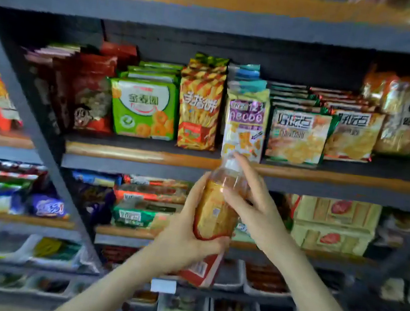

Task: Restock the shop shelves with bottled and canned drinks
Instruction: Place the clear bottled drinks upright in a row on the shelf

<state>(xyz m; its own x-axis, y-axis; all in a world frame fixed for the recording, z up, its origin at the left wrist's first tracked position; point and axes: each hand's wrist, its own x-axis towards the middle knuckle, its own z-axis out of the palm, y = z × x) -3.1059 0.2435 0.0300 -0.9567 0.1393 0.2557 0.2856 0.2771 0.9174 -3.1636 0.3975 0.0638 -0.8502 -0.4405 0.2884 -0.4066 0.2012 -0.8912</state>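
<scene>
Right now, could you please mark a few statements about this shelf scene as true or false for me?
1. Both hands touch the bottle. True: the left hand grips it low and the right hand rests on it near the top.
2. The bottle stands on a shelf. False: it is held up in front of the shelves.
3. The green packet sits left of the striped packet. True.
4. That shelf holds canned drinks. False: the shelf holds snack packets.

A shop: dark shelves with orange edge strips carry rows of packaged snacks at 12 o'clock, cartons at 3, trays at 7.
</scene>
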